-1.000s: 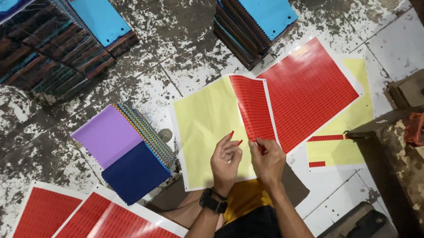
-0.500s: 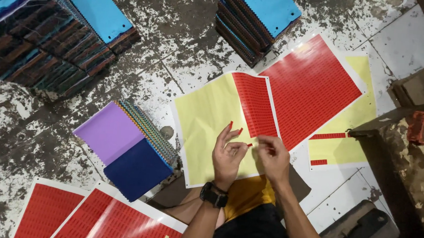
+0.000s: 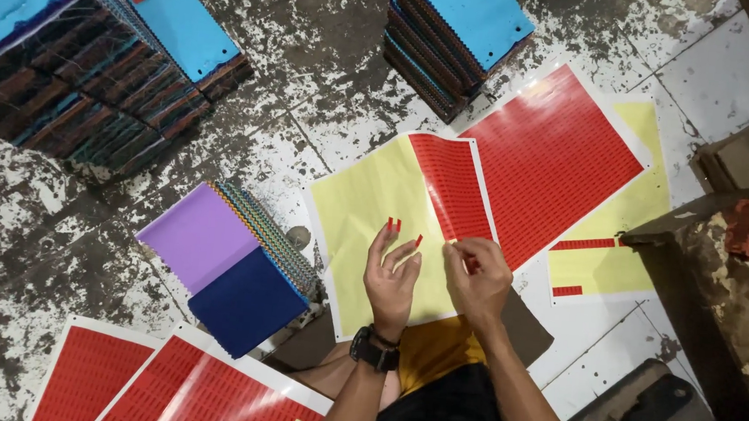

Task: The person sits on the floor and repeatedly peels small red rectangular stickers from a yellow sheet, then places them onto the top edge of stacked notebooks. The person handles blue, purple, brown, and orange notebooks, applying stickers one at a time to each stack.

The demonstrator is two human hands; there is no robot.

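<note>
A worn concrete floor (image 3: pixel 313 85), mottled dark and white, fills the view from above, with a person seated at its lower edge. Just in front of the person lies a yellow sheet (image 3: pixel 373 228), mostly stripped, with a strip of red stickers (image 3: pixel 449 189) left along its right side. The left hand (image 3: pixel 392 277) hangs over this sheet, fingers spread and raised, small red stickers stuck on several fingertips (image 3: pixel 393 225); a black watch (image 3: pixel 372 351) sits on the wrist. The right hand (image 3: pixel 477 277) is next to it, fingers pinched narrow at the lower end of the red strip, thumb and forefinger closed on what seems to be one small sticker, though it is too tiny to tell for sure. To the right lies a full red sticker sheet (image 3: pixel 560 152), partly over another yellow backing (image 3: pixel 625 226). Left of the hands stands a pile of notebooks (image 3: pixel 232 271) topped in purple and navy. More red sheets (image 3: pixel 147 387) lie at the bottom left. Stacks with blue covers sit at the top (image 3: pixel 463 34) and top left (image 3: pixel 98 55).
</note>
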